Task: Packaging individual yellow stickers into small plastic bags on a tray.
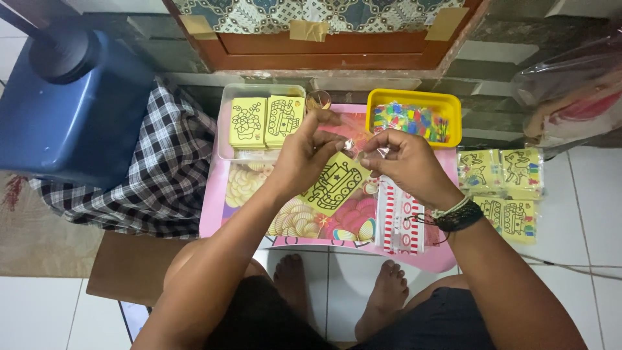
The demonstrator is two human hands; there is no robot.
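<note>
Item 1: left hand [301, 155], centre of frame, fingers pinched on the near edge of a small clear plastic sleeve [353, 148] held above the bench.

Item 2: right hand [402, 162], just right of centre, fingers pressed together on the other edge of the same sleeve; the two hands nearly meet. Dark corded bracelets [453, 217] at the wrist.

Item 3: yellow card [337, 183] with a black line drawing of a tank-like vehicle, tilted, directly below the hands; whether it lies on the bench or sits partly in the sleeve cannot be told.

Item 4: pink bench [214, 214], low, patterned top, centre of frame.

Item 5: clear tray [223, 129], upper centre-left, holding two stacks of yellow line-drawing cards [265, 121] side by side.

Item 6: yellow tub [414, 98], upper centre-right, filled with small multicoloured packets [408, 120].

Item 7: small round clear cup [319, 99], between tray and tub.

Item 8: red-and-white striped strips [398, 223], on the bench beneath the right wrist.

Item 9: packed card sets [499, 188], yellow, in clear wrapping, on the floor at the right of the bench, several overlapping.

Item 10: checked cloth [162, 168], black and white, left of the bench, draped beside a blue container [71, 116] in the upper left.

Item 11: bare feet [337, 285], lower centre, on white floor tiles under the bench edge.
</note>
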